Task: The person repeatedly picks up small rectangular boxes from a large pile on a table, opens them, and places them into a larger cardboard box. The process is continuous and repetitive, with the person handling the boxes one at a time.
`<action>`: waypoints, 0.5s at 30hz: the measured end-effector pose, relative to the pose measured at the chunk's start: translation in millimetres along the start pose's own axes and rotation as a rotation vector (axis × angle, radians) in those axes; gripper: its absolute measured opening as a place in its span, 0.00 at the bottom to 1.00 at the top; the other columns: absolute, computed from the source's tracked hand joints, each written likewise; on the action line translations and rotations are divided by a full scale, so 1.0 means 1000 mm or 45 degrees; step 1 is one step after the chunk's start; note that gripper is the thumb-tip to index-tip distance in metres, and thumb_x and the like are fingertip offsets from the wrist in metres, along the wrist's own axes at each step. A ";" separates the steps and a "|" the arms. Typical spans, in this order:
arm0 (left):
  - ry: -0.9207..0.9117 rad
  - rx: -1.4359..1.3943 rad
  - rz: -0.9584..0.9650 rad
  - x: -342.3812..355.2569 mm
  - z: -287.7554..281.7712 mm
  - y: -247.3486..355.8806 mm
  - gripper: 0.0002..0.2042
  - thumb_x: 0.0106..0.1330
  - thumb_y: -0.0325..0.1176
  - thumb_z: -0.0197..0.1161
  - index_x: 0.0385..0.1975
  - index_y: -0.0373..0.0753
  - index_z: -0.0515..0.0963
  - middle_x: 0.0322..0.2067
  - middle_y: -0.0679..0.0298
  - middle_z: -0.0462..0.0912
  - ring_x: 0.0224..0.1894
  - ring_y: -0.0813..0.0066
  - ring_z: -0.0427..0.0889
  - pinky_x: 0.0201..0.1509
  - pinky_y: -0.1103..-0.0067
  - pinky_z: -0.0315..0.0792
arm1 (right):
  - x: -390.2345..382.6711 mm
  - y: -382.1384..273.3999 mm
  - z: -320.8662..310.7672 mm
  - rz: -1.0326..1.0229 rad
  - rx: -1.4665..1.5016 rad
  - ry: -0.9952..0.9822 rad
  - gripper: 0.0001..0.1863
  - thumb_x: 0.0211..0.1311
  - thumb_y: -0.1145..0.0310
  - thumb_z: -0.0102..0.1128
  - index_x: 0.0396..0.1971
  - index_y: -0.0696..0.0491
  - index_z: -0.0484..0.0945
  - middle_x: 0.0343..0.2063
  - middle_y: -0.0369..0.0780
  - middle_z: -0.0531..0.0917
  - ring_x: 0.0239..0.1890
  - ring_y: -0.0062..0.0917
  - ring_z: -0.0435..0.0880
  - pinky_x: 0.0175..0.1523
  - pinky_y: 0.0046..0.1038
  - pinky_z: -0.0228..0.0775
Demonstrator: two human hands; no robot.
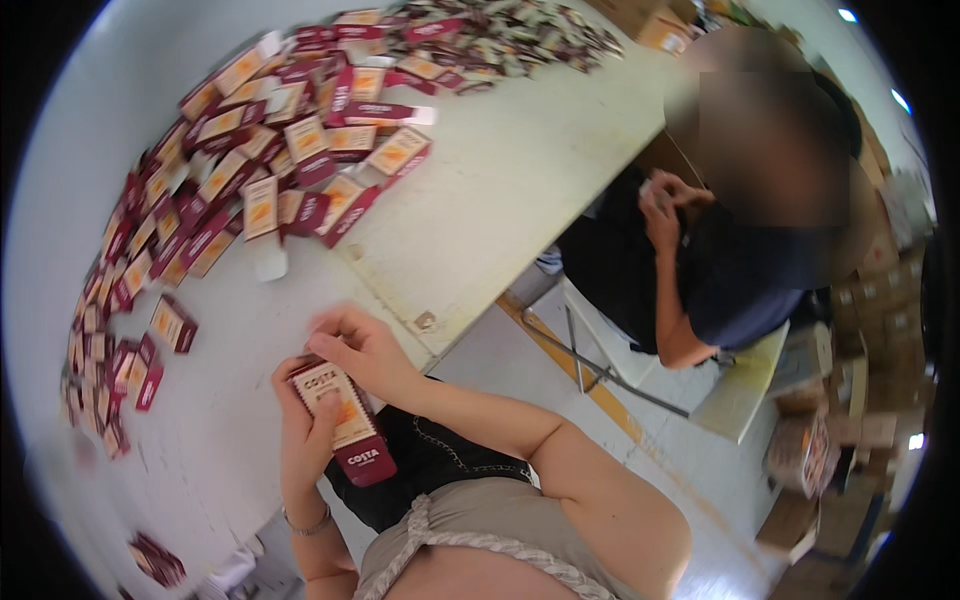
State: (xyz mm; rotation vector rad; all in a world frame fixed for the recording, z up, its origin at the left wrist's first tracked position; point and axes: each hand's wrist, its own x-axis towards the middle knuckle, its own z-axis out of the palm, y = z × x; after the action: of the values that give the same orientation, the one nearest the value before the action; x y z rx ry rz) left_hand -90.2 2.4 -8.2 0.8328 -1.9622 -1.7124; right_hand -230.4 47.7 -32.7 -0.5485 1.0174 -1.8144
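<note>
My left hand (303,425) is wrapped round a small maroon and cream carton (362,450), its thumb lying across the front. The carton is tilted and held over my lap, close to the table edge. At the carton's upper end is my right hand (368,352), with fingers curled in and thumb bent toward them. Its fingertips are a little blurred, and whatever they pinch is hidden. On the table beyond lies a large heap of similar cartons (222,180), some with white end flaps standing out.
Many small dark and pale sachets (500,40) are spread at the table's far end. Across the table corner a person (740,270) sits on a folding chair (745,390), hands together. Cardboard boxes (880,330) are stacked at the right. A few cartons (155,560) lie near left.
</note>
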 end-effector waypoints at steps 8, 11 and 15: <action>0.016 0.228 0.159 -0.008 -0.018 0.002 0.33 0.66 0.31 0.54 0.65 0.38 0.41 0.53 0.49 0.66 0.53 0.65 0.69 0.59 0.73 0.62 | 0.001 -0.025 -0.002 -0.093 -0.614 -0.324 0.10 0.57 0.70 0.64 0.38 0.57 0.82 0.35 0.39 0.83 0.38 0.22 0.80 0.45 0.22 0.71; -0.003 0.174 0.121 -0.009 -0.032 0.002 0.36 0.66 0.30 0.53 0.68 0.40 0.37 0.54 0.49 0.66 0.53 0.65 0.69 0.60 0.73 0.62 | 0.007 -0.029 0.011 -0.128 -0.732 -0.455 0.11 0.57 0.69 0.64 0.39 0.56 0.82 0.35 0.41 0.84 0.38 0.25 0.81 0.45 0.24 0.72; -0.018 0.138 0.040 -0.018 -0.046 -0.003 0.35 0.66 0.31 0.53 0.67 0.38 0.39 0.55 0.47 0.67 0.53 0.61 0.72 0.58 0.73 0.65 | 0.008 -0.016 0.022 -0.113 -0.872 -0.520 0.12 0.57 0.67 0.63 0.38 0.57 0.82 0.37 0.42 0.84 0.39 0.29 0.82 0.45 0.26 0.73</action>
State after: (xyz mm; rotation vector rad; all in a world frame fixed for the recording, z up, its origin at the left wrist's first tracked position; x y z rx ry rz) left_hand -46.6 -19.5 -2.0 0.8243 -2.0821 -1.6111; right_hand -226.5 34.7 -8.2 -1.3336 1.3233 -1.3083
